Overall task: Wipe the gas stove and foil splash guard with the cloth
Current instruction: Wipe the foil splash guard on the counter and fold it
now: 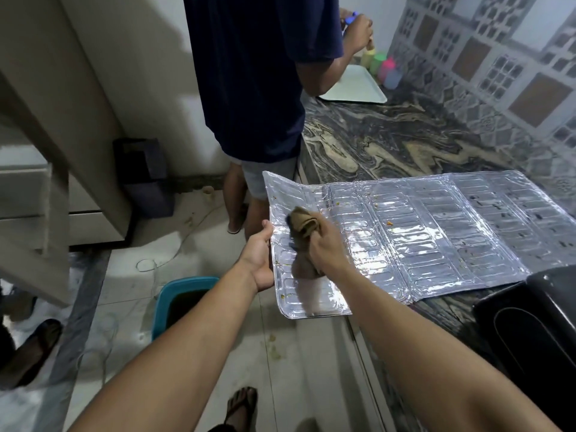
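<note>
The long shiny silver foil splash guard (405, 232) lay flat on the swirly marble counter (389, 141), its long side running left to right. Its left end stuck out past the counter edge. The left hand (260, 254) gripped that end. The right hand (324, 244) squeezed a bunched brown cloth (304, 232) onto it. A black stove (536, 313) was cut off at the right.

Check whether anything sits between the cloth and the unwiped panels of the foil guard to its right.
Nothing visible does. The cloth, gripped by the right hand, lies on the foil splash guard; only small food specks dot the panels ahead.
</note>
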Motion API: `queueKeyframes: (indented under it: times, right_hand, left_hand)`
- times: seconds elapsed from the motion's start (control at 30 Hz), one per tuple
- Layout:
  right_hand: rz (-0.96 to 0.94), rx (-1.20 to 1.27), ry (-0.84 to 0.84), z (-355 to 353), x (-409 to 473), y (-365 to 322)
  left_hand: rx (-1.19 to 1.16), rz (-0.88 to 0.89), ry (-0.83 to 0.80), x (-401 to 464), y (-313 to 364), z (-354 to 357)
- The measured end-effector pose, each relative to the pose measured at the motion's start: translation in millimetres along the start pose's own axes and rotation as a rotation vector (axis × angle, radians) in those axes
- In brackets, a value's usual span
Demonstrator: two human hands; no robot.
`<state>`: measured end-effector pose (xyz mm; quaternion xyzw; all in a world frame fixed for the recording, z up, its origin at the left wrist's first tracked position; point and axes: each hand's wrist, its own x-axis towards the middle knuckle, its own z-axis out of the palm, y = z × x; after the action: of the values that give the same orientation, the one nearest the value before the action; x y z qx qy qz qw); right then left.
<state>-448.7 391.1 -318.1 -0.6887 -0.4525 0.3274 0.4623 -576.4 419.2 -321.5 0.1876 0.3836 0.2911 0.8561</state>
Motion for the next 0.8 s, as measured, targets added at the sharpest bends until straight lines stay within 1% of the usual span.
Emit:
queueKeyframes:
  times: [0.1, 0.23, 0.33, 0.5, 0.6, 0.67, 0.7, 0.73, 0.8]
  right_hand:
    - [-0.113, 0.004, -0.033, 7, -14, 9]
    - [-0.148, -0.033, -0.096, -2, -37, 14]
    - [-0.166, -0.015, -0.185, -5, -57, 14]
    - [-0.159, -0.093, -0.312, -22, -86, 23]
    - [-0.178, -0.205, -0.409, -40, -89, 28]
    - [-0.158, -0.189, -0.446, -50, -84, 26]
    - [-0.12, -0.129, -0.41, -55, -78, 23]
    - [-0.078, -0.055, -0.338, -60, -73, 17]
    - [-0.011, 0.038, -0.076, -69, -57, 6]
  left_hand:
    - [-0.01, -0.015, -0.027, 0, 2, 0]
    - [-0.113, -0.049, -0.087, -2, 2, -2]
    - [-0.131, -0.06, -0.12, -5, 2, 0]
    - [-0.181, -0.072, -0.23, -6, 4, -2]
    - [-0.198, -0.071, -0.24, -4, 3, -6]
    - [-0.204, -0.067, -0.24, -3, 1, -7]
    - [-0.219, -0.059, -0.235, -4, 0, -8]
    - [-0.239, -0.042, -0.23, -4, -1, -9]
    - [-0.26, -0.002, -0.214, -4, -5, -14]
